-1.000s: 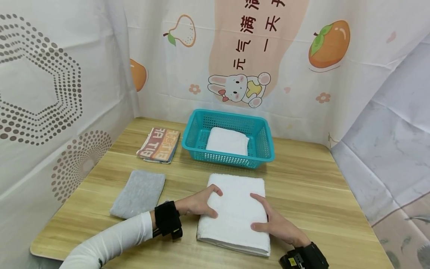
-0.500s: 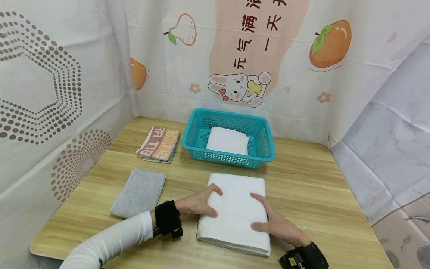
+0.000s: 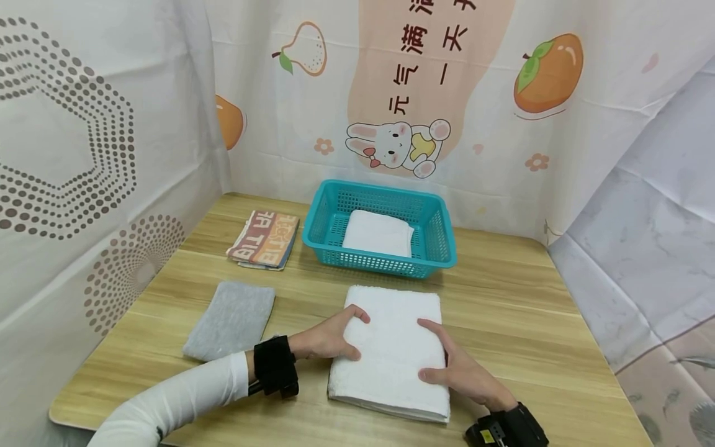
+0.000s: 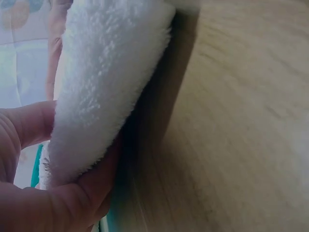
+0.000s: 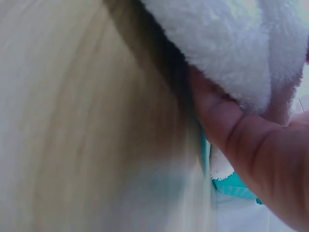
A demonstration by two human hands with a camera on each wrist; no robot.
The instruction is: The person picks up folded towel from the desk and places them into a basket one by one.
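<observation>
A folded white towel [image 3: 392, 307] lies on the wooden table [image 3: 519, 310] near its front edge. My left hand [image 3: 360, 338] holds the towel's left side, thumb and forefinger on top. In the left wrist view the towel [image 4: 101, 87] is pinched, with fingers [image 4: 63, 203] curled beneath its edge. My right hand [image 3: 421, 349] holds the right side the same way. The right wrist view shows a finger [image 5: 251, 145] under the towel's edge [image 5: 227, 43]. Both wrists wear black straps.
A teal plastic basket [image 3: 444, 248] stands behind the towel with a second folded white towel [image 3: 378, 234] inside. A folded grey towel [image 3: 231, 320] lies at the left, a patterned folded cloth [image 3: 265, 239] behind it. Printed curtains enclose the table on three sides.
</observation>
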